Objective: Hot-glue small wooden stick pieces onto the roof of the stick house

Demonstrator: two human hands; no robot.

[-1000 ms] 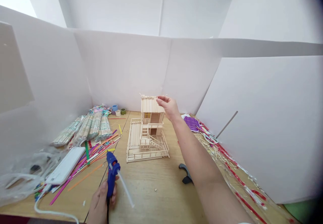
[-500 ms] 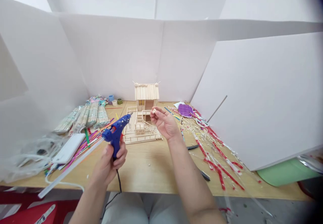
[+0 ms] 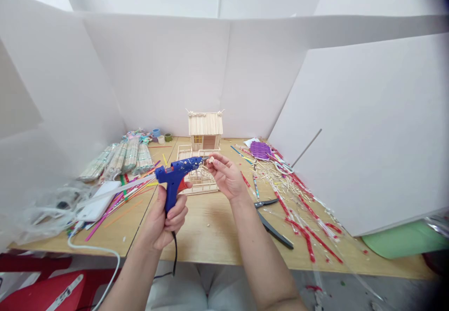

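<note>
My left hand grips the handle of a blue glue gun, held level with its nozzle pointing right. A white glue stick juts out of the gun's back toward the left. My right hand pinches a tiny pale wooden piece right at the nozzle tip. Behind both hands a small house built of wooden sticks stands on the wooden table.
Bundles of sticks and loose coloured sticks lie at the left, with a white power bank and plastic bags. Black cutters, a purple mat and red-and-white stick scraps lie at the right. White boards wall in the table.
My right hand came back from the house roof toward me with the small piece. My left hand lifted the glue gun off the table and turned its nozzle to the piece.
</note>
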